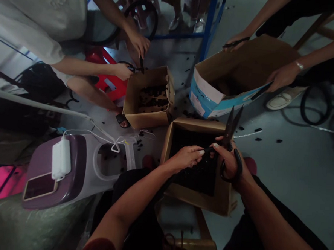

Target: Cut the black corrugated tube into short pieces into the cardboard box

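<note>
My right hand (229, 162) is closed around the black handles of a pair of scissors (232, 125), whose blades point up and away from me, slightly apart. Its thumb and fingers also touch the end of a black tube-like strip (209, 149). Pinching the same strip from the other side is my left hand (188, 157). Both hands are above an open cardboard box (197, 203) between my legs, with dark pieces inside that are hard to make out. The rest of the strip is hidden by my left hand and the dark background.
At the left, a person holds scissors and a black tube over a cardboard box (146, 120). Another person's hands grip a blue-and-white carton (209, 101). A purple stool (78, 161) bears a phone (41, 186) and a white charger (61, 158). Small black pieces lie on the floor.
</note>
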`<action>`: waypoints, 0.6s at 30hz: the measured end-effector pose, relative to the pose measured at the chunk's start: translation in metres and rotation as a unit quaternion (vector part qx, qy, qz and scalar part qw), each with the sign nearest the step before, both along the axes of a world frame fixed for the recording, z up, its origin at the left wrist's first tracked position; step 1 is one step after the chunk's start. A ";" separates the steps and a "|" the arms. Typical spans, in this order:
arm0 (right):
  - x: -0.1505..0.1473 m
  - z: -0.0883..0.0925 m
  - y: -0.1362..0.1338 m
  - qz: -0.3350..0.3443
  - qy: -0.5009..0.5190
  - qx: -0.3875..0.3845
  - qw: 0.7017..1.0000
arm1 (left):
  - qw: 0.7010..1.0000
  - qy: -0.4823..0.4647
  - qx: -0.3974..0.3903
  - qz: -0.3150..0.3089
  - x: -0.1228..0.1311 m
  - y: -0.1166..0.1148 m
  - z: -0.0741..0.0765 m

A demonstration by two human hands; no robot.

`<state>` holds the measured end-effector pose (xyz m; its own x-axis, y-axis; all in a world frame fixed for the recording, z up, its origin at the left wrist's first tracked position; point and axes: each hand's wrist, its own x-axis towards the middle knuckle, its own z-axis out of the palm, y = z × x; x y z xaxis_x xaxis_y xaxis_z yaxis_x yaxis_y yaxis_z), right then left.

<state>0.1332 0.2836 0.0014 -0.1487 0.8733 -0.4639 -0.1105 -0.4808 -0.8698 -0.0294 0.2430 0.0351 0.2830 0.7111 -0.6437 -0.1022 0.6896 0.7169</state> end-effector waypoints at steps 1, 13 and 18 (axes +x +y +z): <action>0.000 0.003 -0.001 0.006 -0.012 -0.001 1.000 | 1.000 0.004 0.001 -0.001 -0.001 -0.001 0.001; -0.009 -0.011 -0.004 0.071 -0.075 0.008 0.995 | 0.991 0.110 0.059 -0.040 -0.012 -0.012 -0.005; -0.014 -0.027 -0.009 0.103 -0.112 0.044 0.987 | 0.972 0.186 0.112 -0.090 -0.025 -0.014 -0.017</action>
